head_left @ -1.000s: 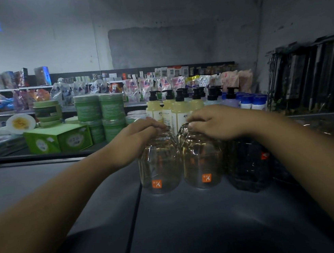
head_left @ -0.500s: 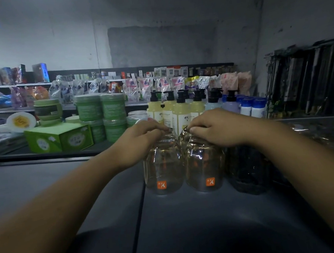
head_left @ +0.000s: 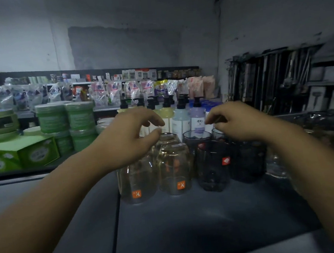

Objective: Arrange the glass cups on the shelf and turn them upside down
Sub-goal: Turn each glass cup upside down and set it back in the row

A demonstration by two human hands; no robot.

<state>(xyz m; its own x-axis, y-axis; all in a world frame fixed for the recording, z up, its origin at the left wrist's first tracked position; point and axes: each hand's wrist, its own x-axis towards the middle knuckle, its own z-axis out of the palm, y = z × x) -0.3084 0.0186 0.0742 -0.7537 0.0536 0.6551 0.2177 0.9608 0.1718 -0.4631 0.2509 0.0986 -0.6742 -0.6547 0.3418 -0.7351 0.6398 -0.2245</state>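
Pretty dim shot. Two empty clear cups (head_left: 175,170) sit side by side on the surface (head_left: 193,226), bottoms-up I think. The dark cups (head_left: 214,168) beside them are murky. Left hand (head_left: 128,138) and right hand (head_left: 242,122) hover above with fingers loosely curled, gripping nothing.

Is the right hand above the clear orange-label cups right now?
No, the right hand is over the dark cups, while the left hand is over the clear cups.
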